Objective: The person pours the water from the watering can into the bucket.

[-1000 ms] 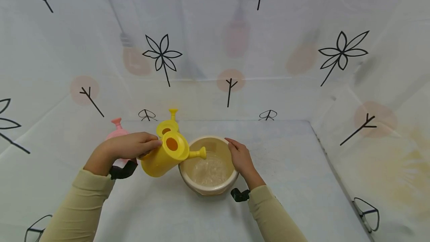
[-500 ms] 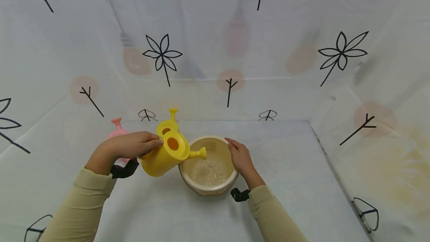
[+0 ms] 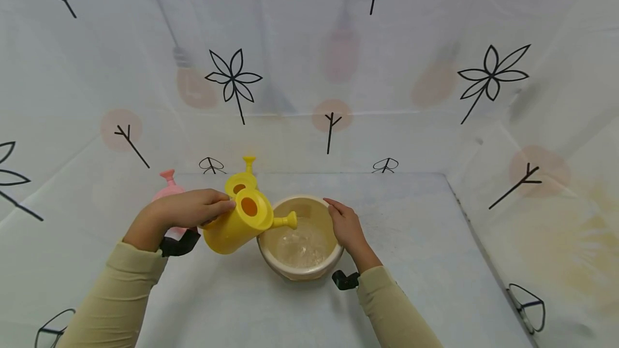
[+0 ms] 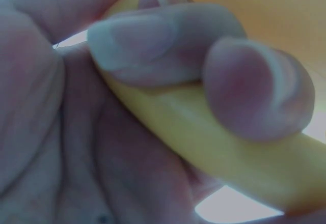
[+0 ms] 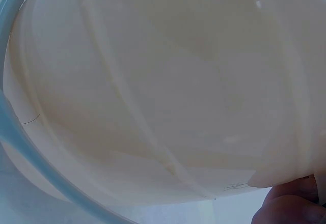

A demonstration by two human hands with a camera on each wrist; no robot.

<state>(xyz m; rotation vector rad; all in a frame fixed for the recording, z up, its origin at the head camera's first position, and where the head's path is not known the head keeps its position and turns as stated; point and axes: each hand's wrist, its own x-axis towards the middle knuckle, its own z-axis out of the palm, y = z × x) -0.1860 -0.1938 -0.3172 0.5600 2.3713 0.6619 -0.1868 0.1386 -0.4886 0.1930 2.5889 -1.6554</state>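
Observation:
My left hand (image 3: 191,208) grips a yellow watering can (image 3: 227,235), which leans to the right with its spout head above a cream bowl (image 3: 301,271). In the left wrist view the curled fingers wrap round the can's yellow handle (image 4: 204,137). Rippling water (image 3: 301,248) lies in the bowl, beneath and beside the spout. On the bowl's right rim is my right hand (image 3: 347,227), holding it, fingers lying along the edge. The right wrist view is mostly filled by the bowl's outer wall (image 5: 193,81), and fingertips (image 5: 288,211) show at its lower right edge.
A second yellow watering can (image 3: 233,180) stands behind the held one, partly covered by it. Behind the left wrist is a pink watering can (image 3: 166,192), half hidden. All stand on a white-covered table (image 3: 411,240) before a patterned cloth wall (image 3: 300,69).
The water's ripples in the bowl have shifted. Both hands, the tilted watering can and the bowl stay nearly where they were.

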